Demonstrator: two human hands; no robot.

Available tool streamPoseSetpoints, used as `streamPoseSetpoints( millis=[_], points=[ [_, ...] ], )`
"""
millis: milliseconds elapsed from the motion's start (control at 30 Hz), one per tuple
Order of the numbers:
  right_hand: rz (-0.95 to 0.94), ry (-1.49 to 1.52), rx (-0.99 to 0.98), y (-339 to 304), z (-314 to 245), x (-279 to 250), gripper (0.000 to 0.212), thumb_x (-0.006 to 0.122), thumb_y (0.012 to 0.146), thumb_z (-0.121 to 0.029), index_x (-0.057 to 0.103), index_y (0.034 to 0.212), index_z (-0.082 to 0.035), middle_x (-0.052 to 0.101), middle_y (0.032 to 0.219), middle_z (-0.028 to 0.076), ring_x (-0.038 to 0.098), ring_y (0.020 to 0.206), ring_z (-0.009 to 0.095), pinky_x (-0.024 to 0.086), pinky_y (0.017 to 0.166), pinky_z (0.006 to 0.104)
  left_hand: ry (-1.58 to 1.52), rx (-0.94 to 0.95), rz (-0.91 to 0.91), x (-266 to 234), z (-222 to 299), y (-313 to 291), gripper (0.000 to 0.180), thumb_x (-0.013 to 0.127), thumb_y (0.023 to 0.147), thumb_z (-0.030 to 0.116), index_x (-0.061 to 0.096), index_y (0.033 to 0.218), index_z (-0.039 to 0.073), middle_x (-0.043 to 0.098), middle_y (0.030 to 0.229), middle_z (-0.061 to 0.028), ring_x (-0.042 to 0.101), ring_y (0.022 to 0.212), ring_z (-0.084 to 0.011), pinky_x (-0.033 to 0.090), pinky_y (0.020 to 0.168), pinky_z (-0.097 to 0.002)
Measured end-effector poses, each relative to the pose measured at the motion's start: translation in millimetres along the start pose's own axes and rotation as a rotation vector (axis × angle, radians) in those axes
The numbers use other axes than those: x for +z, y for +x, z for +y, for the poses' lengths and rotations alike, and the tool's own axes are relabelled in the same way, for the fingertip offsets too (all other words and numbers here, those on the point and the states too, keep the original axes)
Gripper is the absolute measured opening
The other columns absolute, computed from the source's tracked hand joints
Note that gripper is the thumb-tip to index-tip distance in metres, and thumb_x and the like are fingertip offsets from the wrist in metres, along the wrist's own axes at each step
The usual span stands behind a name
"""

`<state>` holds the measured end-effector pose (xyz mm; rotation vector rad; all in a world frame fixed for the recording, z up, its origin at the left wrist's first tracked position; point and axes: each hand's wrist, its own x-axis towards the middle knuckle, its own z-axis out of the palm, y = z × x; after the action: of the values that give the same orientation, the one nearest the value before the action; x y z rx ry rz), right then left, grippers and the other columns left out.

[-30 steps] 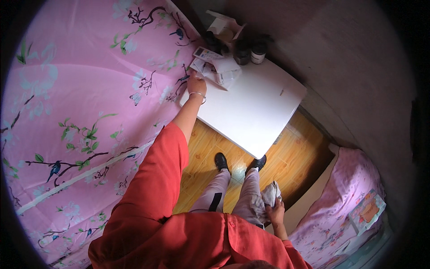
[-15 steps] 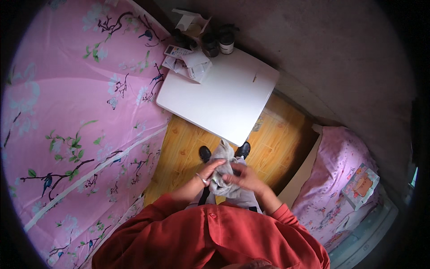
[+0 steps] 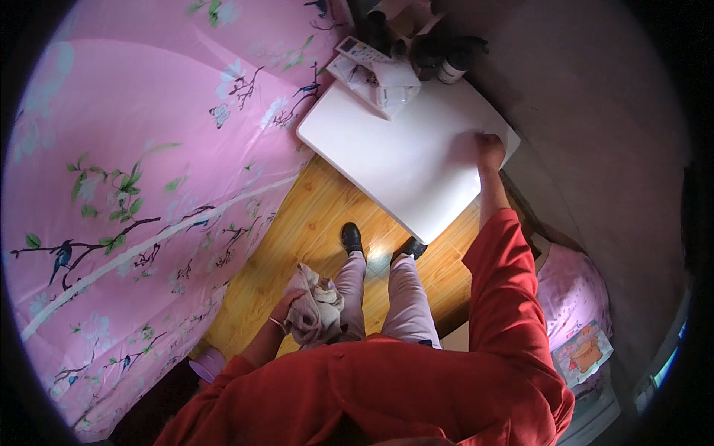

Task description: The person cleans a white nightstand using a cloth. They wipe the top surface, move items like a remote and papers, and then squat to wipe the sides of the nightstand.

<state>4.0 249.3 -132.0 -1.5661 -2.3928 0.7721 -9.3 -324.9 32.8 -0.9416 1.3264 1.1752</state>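
Note:
A crumpled grey cloth (image 3: 316, 308) hangs in front of my left thigh. The fingers of my left hand (image 3: 285, 306) are closed round its left side, partly hidden by its folds. My right arm stretches forward to the white table (image 3: 405, 163). Near the table's right corner, my right hand (image 3: 489, 152) has its fingers bent together at the tabletop. Whatever they may hold is too small or hidden to make out.
At the table's far end stand a remote control (image 3: 363, 50), a white box (image 3: 394, 85) and dark jars (image 3: 452, 68). A pink flowered cover (image 3: 186, 149) fills the left side. A picture-printed packet (image 3: 584, 353) lies on pink fabric (image 3: 573, 290) at right. A lilac bin (image 3: 207, 364) stands lower left.
My right hand has let go of the cloth and reached forward to the right part of the table. My left hand has moved left with the cloth. The view has shifted.

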Motion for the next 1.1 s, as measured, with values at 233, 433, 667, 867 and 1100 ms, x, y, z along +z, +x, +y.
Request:
streamPoseSetpoints(
  millis=[233, 433, 667, 867, 1100],
  points=[
    [0.039, 0.085, 0.039, -50.5, -57.3, -11.0, 0.033, 0.062, 0.077, -0.038, 0.062, 0.081, -0.005, 0.065, 0.078, 0.016, 0.063, 0.078, 0.033, 0.049, 0.069, 0.0401, -0.092, -0.075, 0.047, -12.5, -10.9, -13.7, 0.041, 0.059, 0.077, 0.034, 0.055, 0.105, 0.004, 0.062, 0.090, -0.0101, 0.061, 0.078, -0.0226, 0.051, 0.072, -0.0347],
    [0.123, 0.030, 0.011, -19.1, -57.2, 8.3, 0.048, 0.066, 0.071, -0.049, 0.060, 0.081, -0.002, 0.064, 0.082, 0.018, 0.061, 0.080, 0.036, 0.049, 0.071, 0.0421, -0.242, -0.090, -0.030, -24.3, -12.0, 3.7, 0.038, 0.059, 0.078, 0.034, 0.056, 0.103, 0.005, 0.061, 0.089, -0.0092, 0.061, 0.079, -0.0222, 0.051, 0.072, -0.0356],
    [-0.027, -0.012, 0.090, -17.5, -102.4, 27.8, 0.037, 0.057, 0.075, -0.037, 0.061, 0.085, -0.002, 0.063, 0.089, 0.021, 0.061, 0.087, 0.037, 0.048, 0.075, 0.0433, -0.161, 0.002, 0.025, -50.6, -22.5, 18.0, 0.035, 0.056, 0.079, 0.031, 0.055, 0.103, 0.006, 0.061, 0.089, -0.0086, 0.060, 0.079, -0.0223, 0.050, 0.073, -0.0347],
    [-0.011, 0.051, 0.013, -34.4, -86.6, 28.2, 0.028, 0.058, 0.076, -0.029, 0.063, 0.078, -0.002, 0.064, 0.076, 0.018, 0.062, 0.076, 0.035, 0.049, 0.070, 0.0403, -0.195, -0.019, -0.022, -55.0, -21.2, 16.8, 0.041, 0.056, 0.080, 0.032, 0.053, 0.108, 0.003, 0.062, 0.094, -0.0110, 0.061, 0.083, -0.0244, 0.051, 0.075, -0.0362],
    [-0.057, -0.079, -0.764, -103.9, -97.0, 6.2, 0.010, 0.061, 0.078, -0.016, 0.059, 0.081, -0.007, 0.058, 0.073, 0.009, 0.060, 0.063, 0.026, 0.050, 0.056, 0.0348, -0.237, 0.000, -0.070, -53.5, -18.0, 7.0, 0.041, 0.054, 0.081, 0.033, 0.054, 0.109, 0.003, 0.062, 0.095, -0.0106, 0.061, 0.085, -0.0241, 0.050, 0.077, -0.0360]
  ],
)
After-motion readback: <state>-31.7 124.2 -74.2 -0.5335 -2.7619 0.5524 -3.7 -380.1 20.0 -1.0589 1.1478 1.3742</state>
